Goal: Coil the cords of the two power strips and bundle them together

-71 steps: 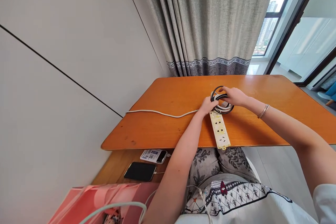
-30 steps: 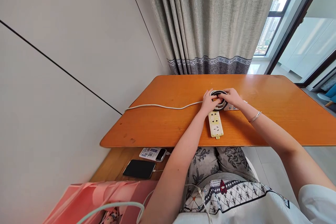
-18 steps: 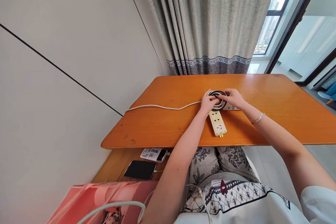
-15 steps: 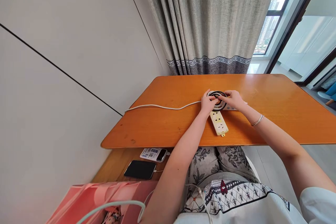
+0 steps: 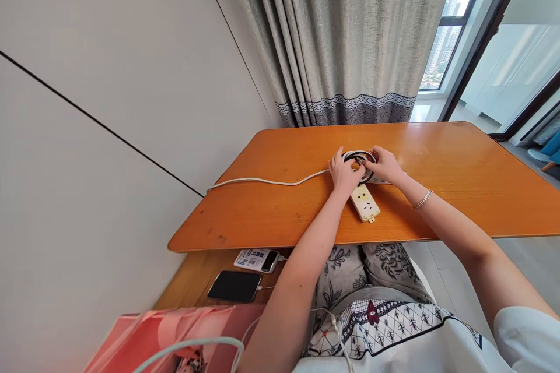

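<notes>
Coiled cable [image 5: 359, 158] sits atop the power strip [image 5: 367, 207] on the wooden table [image 5: 459, 186], left hand [image 5: 343, 172] and right hand [image 5: 385, 165] both closed on its loops. Light, springy, likely to unwind: best pinched across all turns at once.

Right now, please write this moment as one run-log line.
left hand: on cable coil | right hand: pinching cable coil | power strip: flat on table
</notes>
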A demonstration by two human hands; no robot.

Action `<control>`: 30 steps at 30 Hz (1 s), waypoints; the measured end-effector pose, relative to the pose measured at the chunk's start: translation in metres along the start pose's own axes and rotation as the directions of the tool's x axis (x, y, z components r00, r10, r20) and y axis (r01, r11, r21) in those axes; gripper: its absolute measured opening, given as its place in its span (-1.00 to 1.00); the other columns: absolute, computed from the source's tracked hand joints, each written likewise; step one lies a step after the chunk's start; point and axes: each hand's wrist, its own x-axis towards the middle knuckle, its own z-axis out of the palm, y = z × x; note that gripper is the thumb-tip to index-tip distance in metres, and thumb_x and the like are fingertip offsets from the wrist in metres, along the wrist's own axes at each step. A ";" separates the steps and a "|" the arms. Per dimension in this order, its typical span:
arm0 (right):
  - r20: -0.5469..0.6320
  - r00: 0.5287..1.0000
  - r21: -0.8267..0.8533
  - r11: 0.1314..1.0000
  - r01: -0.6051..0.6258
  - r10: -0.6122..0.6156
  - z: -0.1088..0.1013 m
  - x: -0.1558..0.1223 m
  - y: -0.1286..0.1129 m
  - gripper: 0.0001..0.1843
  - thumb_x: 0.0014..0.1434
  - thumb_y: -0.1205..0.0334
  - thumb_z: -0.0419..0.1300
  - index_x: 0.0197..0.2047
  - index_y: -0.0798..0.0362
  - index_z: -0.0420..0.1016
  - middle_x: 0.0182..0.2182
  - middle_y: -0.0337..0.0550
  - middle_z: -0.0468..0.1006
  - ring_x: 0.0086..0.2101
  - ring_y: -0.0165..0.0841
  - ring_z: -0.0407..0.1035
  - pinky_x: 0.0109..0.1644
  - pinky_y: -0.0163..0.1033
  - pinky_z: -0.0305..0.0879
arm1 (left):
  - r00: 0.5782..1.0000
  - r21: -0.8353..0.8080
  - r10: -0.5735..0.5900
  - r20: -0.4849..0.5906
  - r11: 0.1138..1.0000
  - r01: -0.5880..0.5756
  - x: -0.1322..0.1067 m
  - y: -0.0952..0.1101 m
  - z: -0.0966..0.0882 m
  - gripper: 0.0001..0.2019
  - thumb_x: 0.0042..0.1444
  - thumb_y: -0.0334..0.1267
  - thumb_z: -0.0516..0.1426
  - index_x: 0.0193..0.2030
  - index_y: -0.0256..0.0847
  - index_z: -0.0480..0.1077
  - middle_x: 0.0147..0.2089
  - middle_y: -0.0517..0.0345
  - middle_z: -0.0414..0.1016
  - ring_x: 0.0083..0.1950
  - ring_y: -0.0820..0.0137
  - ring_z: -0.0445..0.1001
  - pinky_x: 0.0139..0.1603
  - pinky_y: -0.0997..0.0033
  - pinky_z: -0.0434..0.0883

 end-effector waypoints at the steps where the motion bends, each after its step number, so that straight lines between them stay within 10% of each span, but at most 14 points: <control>1: 0.003 1.000 0.021 1.000 -0.002 0.002 0.001 0.000 0.001 -0.80 -0.02 0.14 0.22 -0.32 -0.01 0.33 -0.43 -0.25 0.58 -0.42 -0.35 0.39 -0.28 -0.25 0.26 | 1.000 0.001 -0.009 0.015 1.000 0.009 0.001 -0.001 0.000 -0.95 -0.03 -0.23 0.34 -0.40 -0.12 0.61 0.42 -0.01 0.30 0.45 -0.07 0.19 0.49 -0.18 0.05; 19: -0.039 0.999 -0.454 0.891 -0.009 -0.010 -0.004 -0.023 -0.024 -0.61 0.22 0.12 0.18 0.12 -0.04 0.42 -0.21 -0.15 0.70 -0.26 -0.17 0.56 -0.24 -0.20 0.29 | 0.990 -0.110 -0.129 0.058 0.985 0.135 0.005 0.004 -0.004 -0.88 -0.01 -0.36 0.30 -0.54 -0.17 0.56 0.37 0.05 0.37 0.44 0.10 0.23 0.49 0.12 0.17; 30: -0.040 0.986 -0.430 0.893 0.130 -0.162 -0.015 -0.012 -0.016 -0.63 0.18 0.16 0.20 0.06 -0.02 0.45 -0.23 -0.08 0.68 -0.24 -0.15 0.53 -0.21 -0.17 0.31 | 0.932 -0.623 -0.175 0.318 0.703 0.344 0.008 0.004 -0.006 -0.90 -0.04 -0.31 0.24 -0.51 -0.23 0.55 0.23 0.03 0.47 0.25 0.18 0.45 0.31 0.26 0.38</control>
